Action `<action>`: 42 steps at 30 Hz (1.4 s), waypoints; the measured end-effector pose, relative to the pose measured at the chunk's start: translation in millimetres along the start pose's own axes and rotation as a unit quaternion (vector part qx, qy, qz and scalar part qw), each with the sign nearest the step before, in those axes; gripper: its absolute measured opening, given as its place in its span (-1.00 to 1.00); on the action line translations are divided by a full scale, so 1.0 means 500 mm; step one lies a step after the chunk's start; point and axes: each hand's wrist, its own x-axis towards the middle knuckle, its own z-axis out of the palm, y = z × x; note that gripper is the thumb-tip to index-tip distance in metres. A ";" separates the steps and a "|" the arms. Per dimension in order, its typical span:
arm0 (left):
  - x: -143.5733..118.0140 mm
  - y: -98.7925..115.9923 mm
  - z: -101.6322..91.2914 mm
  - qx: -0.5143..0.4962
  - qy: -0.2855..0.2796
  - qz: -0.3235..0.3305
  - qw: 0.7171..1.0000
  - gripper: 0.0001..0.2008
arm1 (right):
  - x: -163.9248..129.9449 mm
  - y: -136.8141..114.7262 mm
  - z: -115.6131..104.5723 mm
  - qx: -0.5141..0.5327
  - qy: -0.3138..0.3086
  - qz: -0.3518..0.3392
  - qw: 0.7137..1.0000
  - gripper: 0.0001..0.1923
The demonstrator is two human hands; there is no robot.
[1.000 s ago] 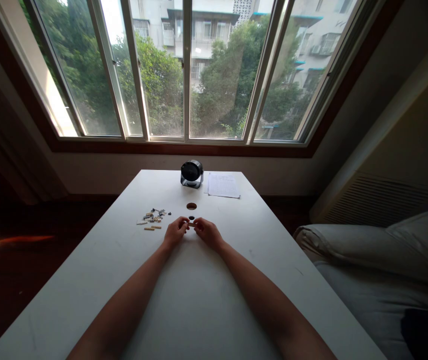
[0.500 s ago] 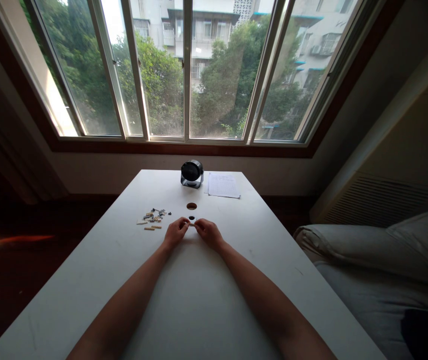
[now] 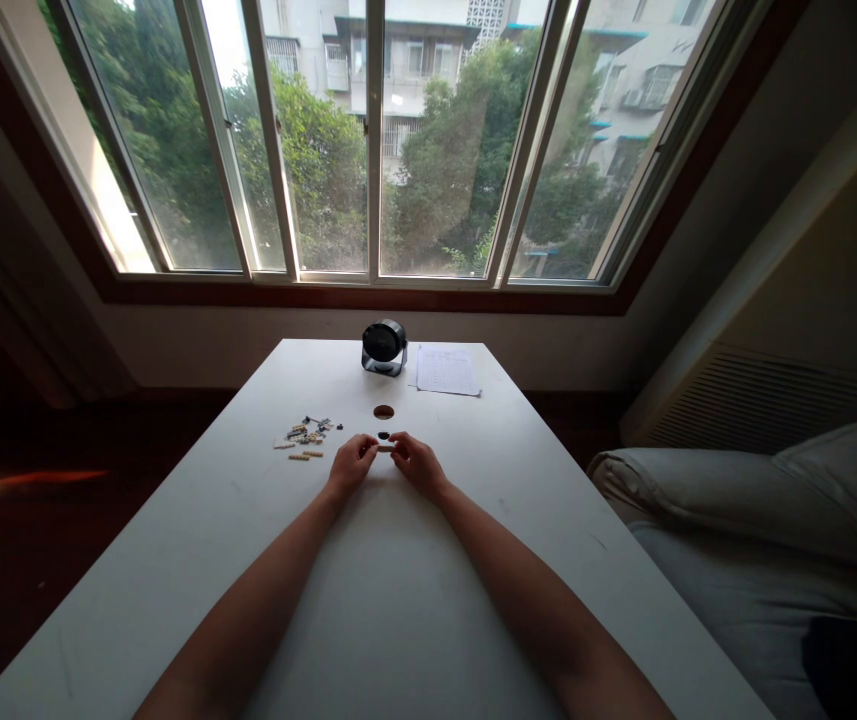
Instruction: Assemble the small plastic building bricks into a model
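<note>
My left hand [image 3: 351,464] and my right hand [image 3: 414,462] meet at the middle of the white table [image 3: 390,590], fingertips pinched together on a tiny piece [image 3: 384,447] between them; its shape is too small to tell. A small dark round part [image 3: 384,436] lies just beyond the fingertips. A scatter of several small tan, grey and dark building pieces [image 3: 306,436] lies to the left of my left hand.
A round brown spot [image 3: 384,411] marks the table farther back. A small black desk fan [image 3: 384,347] and a printed paper sheet [image 3: 446,370] sit at the far edge under the window. A sofa cushion [image 3: 758,500] lies to the right.
Both hands have shifted very slightly away from me, still pinching the small piece together. Nothing else has moved.
</note>
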 end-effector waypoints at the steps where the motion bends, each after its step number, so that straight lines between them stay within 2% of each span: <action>1: 0.000 0.000 0.000 0.001 0.000 -0.001 1.000 -0.79 | 0.000 0.000 0.000 0.000 0.000 0.000 1.000 -0.68; 16: -0.002 0.001 -0.002 0.000 -0.010 -0.017 1.000 -0.77 | 0.000 0.004 0.002 -0.011 0.003 -0.008 1.000 -0.79; 26: -0.003 -0.010 0.002 -0.028 -0.032 0.002 0.999 -0.78 | 0.001 -0.001 -0.001 -0.019 -0.002 -0.018 1.000 -0.84; 38: -0.002 -0.009 0.001 -0.065 -0.008 -0.012 0.998 -0.74 | -0.001 0.001 0.006 0.038 -0.018 -0.008 0.999 -0.69; 42: -0.003 -0.008 0.001 -0.064 -0.003 -0.013 0.998 -0.72 | 0.000 0.006 0.007 0.038 -0.018 -0.021 0.999 -0.79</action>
